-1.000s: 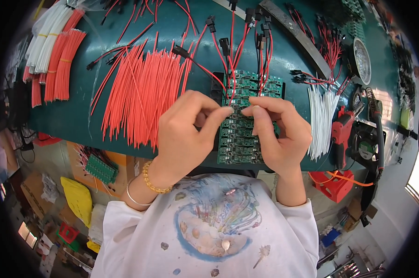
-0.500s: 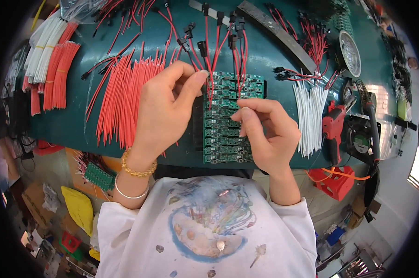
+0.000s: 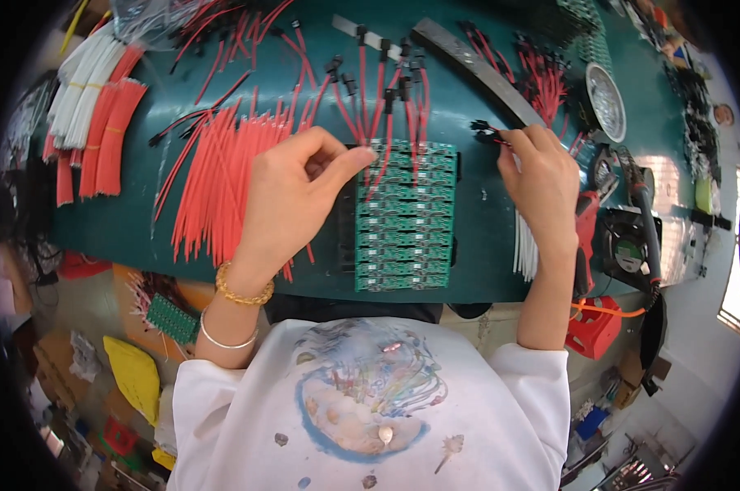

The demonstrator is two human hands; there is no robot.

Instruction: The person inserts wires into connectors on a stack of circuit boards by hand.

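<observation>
A panel of green circuit boards [image 3: 404, 237] lies in front of me on the table. Red-and-black wire leads with black connectors [image 3: 389, 100] lie across its far part and stretch beyond it. At the panel's far left corner, my left hand [image 3: 300, 184] has thumb and forefinger pinched beside those wires; what is between the fingertips is hidden. Off to the right, my right hand [image 3: 542, 184] has its fingers closed at a small group of similar leads, whose black connector ends [image 3: 486, 129] stick out to the left of the fingertips.
Loose red tubes [image 3: 210, 184] lie left of the panel, with bundled white and red tubes [image 3: 79, 102] farther left. A grey metal bar [image 3: 476, 69] lies behind. On the right are a round metal dish [image 3: 605, 102], a soldering iron [image 3: 644, 196], a red tool [image 3: 584, 237] and a fan [image 3: 629, 245].
My right hand has moved from the panel to the right, onto the leads there. My left hand stays at the panel's far left corner, slightly lower in view. A curved lead lies over the panel.
</observation>
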